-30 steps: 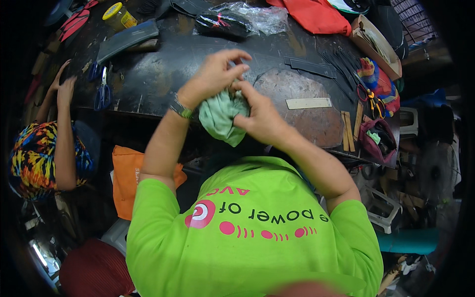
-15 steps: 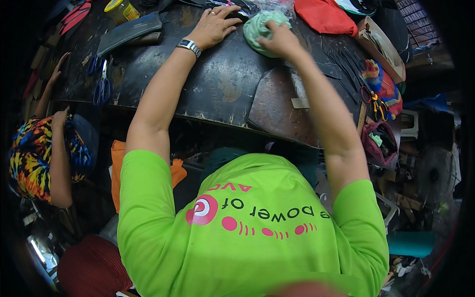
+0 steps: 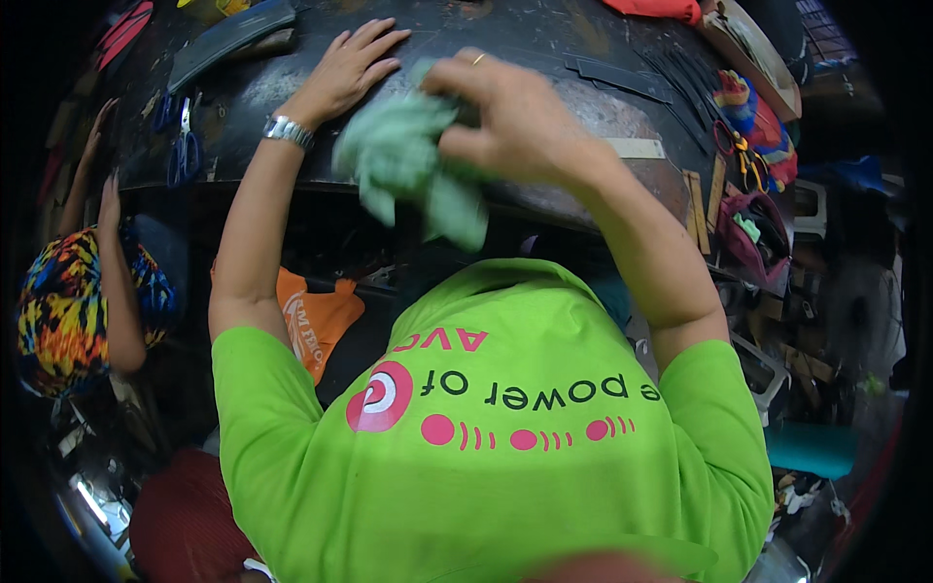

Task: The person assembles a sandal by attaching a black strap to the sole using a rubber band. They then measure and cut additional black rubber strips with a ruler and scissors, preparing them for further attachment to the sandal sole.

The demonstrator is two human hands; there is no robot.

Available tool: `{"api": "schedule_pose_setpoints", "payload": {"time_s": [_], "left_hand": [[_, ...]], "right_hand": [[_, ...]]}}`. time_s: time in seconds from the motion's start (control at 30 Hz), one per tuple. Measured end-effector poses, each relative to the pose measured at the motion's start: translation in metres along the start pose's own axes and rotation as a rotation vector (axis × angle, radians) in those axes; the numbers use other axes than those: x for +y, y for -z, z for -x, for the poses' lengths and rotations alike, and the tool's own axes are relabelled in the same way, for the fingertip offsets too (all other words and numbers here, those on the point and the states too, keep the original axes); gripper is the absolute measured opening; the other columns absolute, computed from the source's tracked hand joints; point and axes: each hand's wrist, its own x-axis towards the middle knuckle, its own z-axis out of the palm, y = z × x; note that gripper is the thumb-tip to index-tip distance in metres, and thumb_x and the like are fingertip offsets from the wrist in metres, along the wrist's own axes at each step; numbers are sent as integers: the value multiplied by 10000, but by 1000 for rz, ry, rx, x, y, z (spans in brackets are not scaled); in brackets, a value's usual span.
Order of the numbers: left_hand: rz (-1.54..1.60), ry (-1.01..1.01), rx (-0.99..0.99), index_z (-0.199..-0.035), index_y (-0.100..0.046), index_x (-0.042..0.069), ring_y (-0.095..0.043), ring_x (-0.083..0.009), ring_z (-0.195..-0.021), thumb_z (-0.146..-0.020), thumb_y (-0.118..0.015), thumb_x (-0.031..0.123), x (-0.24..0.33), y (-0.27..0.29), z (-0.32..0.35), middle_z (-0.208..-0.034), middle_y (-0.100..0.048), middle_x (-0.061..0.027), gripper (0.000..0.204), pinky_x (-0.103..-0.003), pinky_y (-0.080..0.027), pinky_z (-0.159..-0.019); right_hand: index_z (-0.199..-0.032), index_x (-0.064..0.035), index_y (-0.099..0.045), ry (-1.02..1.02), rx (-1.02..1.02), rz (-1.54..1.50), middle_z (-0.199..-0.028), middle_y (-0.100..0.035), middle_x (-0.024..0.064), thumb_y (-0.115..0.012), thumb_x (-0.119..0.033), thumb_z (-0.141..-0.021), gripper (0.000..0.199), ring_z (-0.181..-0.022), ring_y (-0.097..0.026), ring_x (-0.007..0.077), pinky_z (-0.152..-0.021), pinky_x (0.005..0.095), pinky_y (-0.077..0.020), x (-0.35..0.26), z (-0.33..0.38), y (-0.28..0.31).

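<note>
A light green cloth (image 3: 398, 146), smeared by motion, hangs in folds from my right hand (image 3: 510, 112), over the near edge of the dark worktable (image 3: 330, 160). The fingers of that hand are closed round the cloth's upper part. My left hand (image 3: 355, 66) lies palm down on the tabletop with its fingers stretched out, holding nothing. A metal watch circles the left wrist. To the left of that arm, blue-handled scissors (image 3: 184, 155) rest near the table's edge.
A dark long pouch (image 3: 228, 44) lies at the far left. Black strips (image 3: 671, 87), yellow-handled scissors (image 3: 750, 165) and a long box (image 3: 753, 58) are on the right. A maroon pouch (image 3: 753, 238) sits at the right edge. Another person (image 3: 73, 301) is at the left.
My right hand has lifted the green cloth off the far tabletop and brought it nearer and to the left. My left hand has shifted left, its fingers still flat.
</note>
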Motion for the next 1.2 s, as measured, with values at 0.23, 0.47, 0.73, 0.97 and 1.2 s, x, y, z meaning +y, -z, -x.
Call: {"api": "schedule_pose_setpoints", "payload": {"time_s": [0.23,0.47,0.73,0.97,1.2], "left_hand": [[344,236,-23,-1304,-674,135,-529,-316,-1349,-1018,-588,362,65,23,-8,-1432,-580,-143,375,-419,-426,-1106],[413,-155,0,-1172,-729,88,-645,-308,-1119,-921,-721,316,212,-5,-67,-1204,-682,-105,339,-396,-513,-959],[286,-132,86,-1088,-750,125,-622,-293,-1029,-913,-706,226,224,-36,-78,-1114,-681,-75,207,-398,-511,-912],[320,-6,37,-1070,-748,101,-627,-286,-1030,-917,-708,190,205,-16,-61,-1084,-680,-78,181,-388,-505,-908],[312,22,81,-1044,-746,95,-624,-303,-992,-903,-707,168,210,-16,-65,-1014,-674,-80,164,-407,-511,-861]], "right_hand": [[-984,-79,-631,99,-310,86,-1050,-612,156,-750,-193,-714,316,-984,-634,356,-813,474,-539,-26,69,-38],[-1099,30,-637,-67,-610,-593,-984,-639,170,-704,-148,-698,443,-916,-637,329,-839,409,-511,-14,110,78],[-1106,-64,-637,-530,-214,308,-1060,-644,162,-755,-318,-831,392,-973,-674,335,-827,404,-539,12,156,112],[-1024,-63,-631,-239,-109,28,-1002,-607,152,-697,-212,-751,318,-923,-654,355,-763,442,-540,25,189,89],[-1253,-73,-588,-524,161,562,-1148,-612,180,-657,-341,-897,450,-1116,-604,374,-850,479,-548,86,168,83]]}}
